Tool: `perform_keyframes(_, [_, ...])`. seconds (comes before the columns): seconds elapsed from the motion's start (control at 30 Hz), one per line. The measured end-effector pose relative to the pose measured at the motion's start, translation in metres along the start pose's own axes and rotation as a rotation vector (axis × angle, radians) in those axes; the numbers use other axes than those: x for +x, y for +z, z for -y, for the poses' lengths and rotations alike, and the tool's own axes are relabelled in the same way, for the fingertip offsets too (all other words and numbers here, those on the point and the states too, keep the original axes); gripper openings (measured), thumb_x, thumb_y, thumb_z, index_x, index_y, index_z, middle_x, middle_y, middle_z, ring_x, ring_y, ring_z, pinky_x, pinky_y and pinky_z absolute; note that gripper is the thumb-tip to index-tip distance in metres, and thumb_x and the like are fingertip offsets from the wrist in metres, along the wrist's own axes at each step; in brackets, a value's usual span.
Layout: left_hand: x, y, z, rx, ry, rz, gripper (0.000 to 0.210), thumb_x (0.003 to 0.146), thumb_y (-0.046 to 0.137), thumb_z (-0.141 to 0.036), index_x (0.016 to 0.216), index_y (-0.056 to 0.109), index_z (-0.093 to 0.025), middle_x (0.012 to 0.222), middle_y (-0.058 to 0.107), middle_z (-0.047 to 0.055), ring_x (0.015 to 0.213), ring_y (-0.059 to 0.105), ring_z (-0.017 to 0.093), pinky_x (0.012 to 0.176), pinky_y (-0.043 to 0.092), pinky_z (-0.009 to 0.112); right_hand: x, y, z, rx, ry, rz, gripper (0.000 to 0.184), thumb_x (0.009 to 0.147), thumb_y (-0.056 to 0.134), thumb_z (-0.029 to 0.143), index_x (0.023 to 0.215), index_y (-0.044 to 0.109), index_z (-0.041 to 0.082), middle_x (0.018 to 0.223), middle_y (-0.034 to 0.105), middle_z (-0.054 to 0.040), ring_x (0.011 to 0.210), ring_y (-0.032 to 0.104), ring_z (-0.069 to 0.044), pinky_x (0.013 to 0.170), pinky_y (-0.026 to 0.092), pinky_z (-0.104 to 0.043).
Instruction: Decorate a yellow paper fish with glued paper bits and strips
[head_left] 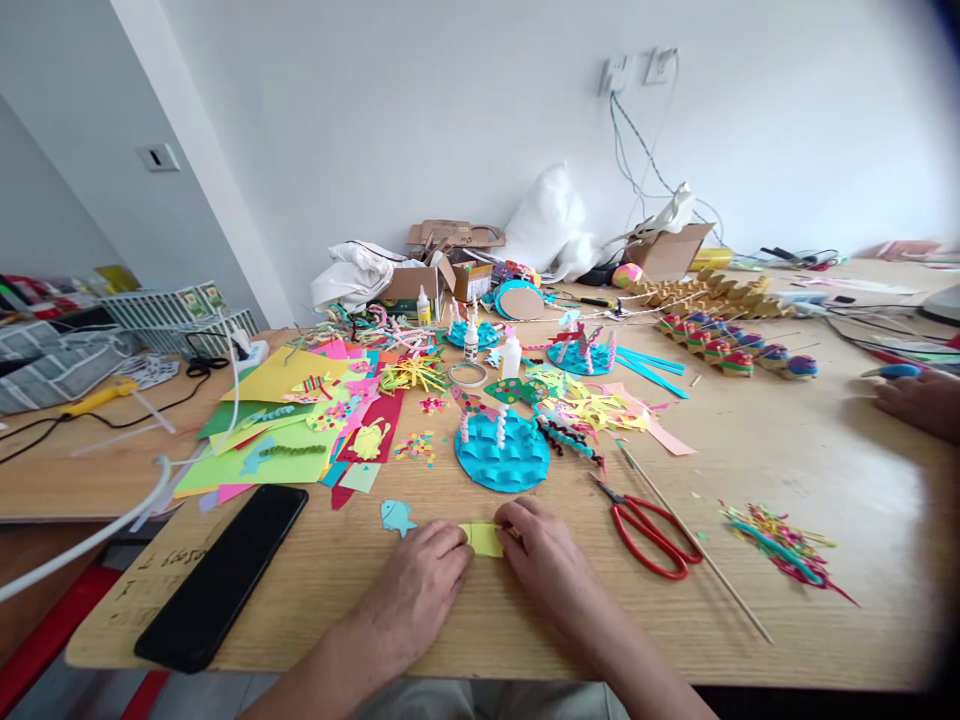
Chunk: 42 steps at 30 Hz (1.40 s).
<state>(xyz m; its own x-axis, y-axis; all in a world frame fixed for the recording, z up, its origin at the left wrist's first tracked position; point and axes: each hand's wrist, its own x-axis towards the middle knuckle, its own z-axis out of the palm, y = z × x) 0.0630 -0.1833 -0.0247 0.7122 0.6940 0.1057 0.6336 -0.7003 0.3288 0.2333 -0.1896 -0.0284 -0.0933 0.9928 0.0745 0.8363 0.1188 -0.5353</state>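
Observation:
A small piece of yellow paper (487, 540) with a line drawn across it lies at the front of the table, between my two hands. My left hand (421, 572) has its fingers closed at the paper's left end. The fingers of my right hand (546, 553) are pinched on the right end, and the fingertips are partly hidden. Just beyond my left hand is a light blue paper fish (397, 516). Farther back stands a round blue base (502, 462) with paper waves, twisted posts and spotted paper fish on top. Red-handled scissors (654, 535) lie to the right of my right hand.
A black phone (223, 578) rests at the left front. Coloured paper sheets (292, 440) are piled behind it. A thin stick (697, 545) and paper scraps (784, 540) lie right. Glue bottles (510, 357) stand mid-table. Another person's hand (919, 400) is at the right edge.

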Motion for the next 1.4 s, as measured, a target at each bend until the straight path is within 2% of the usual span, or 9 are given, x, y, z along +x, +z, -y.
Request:
perform_keyframes(0.17, [-0.001,-0.007,0.004,0.009,0.021,0.003,0.025,0.078,0.044,-0.004,0.094,0.056,-0.019,0.105,0.056,0.003,0.101,0.049,0.018,0.09,0.041,0.034,0.006,-0.031,-0.017,0.072,0.0,-0.086,0.018,0.075,0.044,0.016,0.066,0.06,0.019,0.072,0.061,-0.0036,0.065,0.056,-0.015,0.058,0.037,-0.024])
perform_keyframes(0.2, [0.0,-0.01,0.004,0.005,0.029,-0.007,0.025,0.078,0.043,-0.005,0.096,0.055,-0.019,0.106,0.056,0.003,0.1,0.049,0.017,0.09,0.041,0.033,0.013,-0.042,-0.025,0.147,0.041,-0.156,0.015,0.073,0.048,0.017,0.062,0.059,0.019,0.067,0.06,-0.0026,0.062,0.055,-0.015,0.057,0.037,-0.024])
perform_keyframes(0.27, [0.004,-0.017,0.002,-0.003,0.049,-0.035,0.026,0.08,0.042,-0.006,0.099,0.054,-0.018,0.107,0.055,0.004,0.1,0.049,0.017,0.09,0.041,0.032,0.033,-0.066,-0.043,0.437,0.274,-0.265,0.008,0.067,0.058,0.017,0.059,0.058,0.019,0.052,0.055,0.0012,0.051,0.051,-0.013,0.049,0.035,-0.023])
perform_keyframes(0.33, [0.013,-0.021,-0.004,-0.008,0.08,-0.049,0.025,0.082,0.04,-0.007,0.099,0.054,-0.018,0.106,0.055,0.004,0.1,0.049,0.016,0.09,0.041,0.031,0.059,-0.084,-0.06,0.538,0.357,-0.26,0.005,0.065,0.061,0.016,0.063,0.057,0.019,0.043,0.05,0.004,0.04,0.046,-0.011,0.042,0.034,-0.023])
perform_keyframes(0.43, [0.029,-0.021,-0.018,-0.006,0.162,-0.014,0.021,0.081,0.042,-0.008,0.097,0.053,-0.017,0.103,0.056,0.004,0.1,0.048,0.017,0.091,0.04,0.03,0.092,-0.097,-0.075,0.714,0.43,-0.199,0.01,0.064,0.063,0.013,0.069,0.056,0.017,0.049,0.057,0.0004,0.044,0.054,-0.012,0.042,0.041,-0.023])
perform_keyframes(0.6, [0.05,-0.017,-0.035,0.046,0.247,0.03,0.016,0.081,0.043,-0.01,0.093,0.052,-0.016,0.101,0.056,0.004,0.1,0.047,0.018,0.09,0.04,0.03,0.112,-0.088,-0.078,0.938,0.479,-0.149,0.015,0.065,0.062,0.006,0.068,0.052,0.017,0.061,0.063,-0.0037,0.054,0.061,-0.013,0.039,0.046,-0.019])
perform_keyframes(0.83, [0.074,-0.017,-0.032,0.096,0.124,0.123,0.02,0.081,0.04,-0.011,0.097,0.052,-0.015,0.106,0.052,0.007,0.094,0.05,0.02,0.083,0.045,0.033,0.113,-0.073,-0.076,1.03,0.464,-0.072,0.013,0.064,0.063,0.007,0.071,0.055,0.016,0.065,0.064,-0.0027,0.049,0.059,-0.009,0.032,0.039,-0.013])
perform_keyframes(1.1, [0.095,0.002,-0.021,0.156,0.13,0.099,0.027,0.079,0.035,-0.008,0.1,0.052,-0.013,0.102,0.053,0.01,0.091,0.052,0.023,0.078,0.046,0.036,0.107,-0.06,-0.075,0.845,0.342,-0.085,0.008,0.058,0.066,0.015,0.06,0.058,0.015,0.039,0.049,0.006,0.035,0.043,-0.005,0.029,0.026,-0.015])
perform_keyframes(1.4, [0.104,0.003,-0.022,0.092,0.056,0.106,0.031,0.079,0.038,-0.01,0.107,0.048,-0.015,0.112,0.049,0.013,0.089,0.057,0.023,0.076,0.047,0.036,0.1,-0.049,-0.079,0.646,0.291,-0.178,0.005,0.057,0.062,0.016,0.054,0.057,0.017,0.039,0.05,0.006,0.037,0.043,-0.007,0.034,0.03,-0.018])
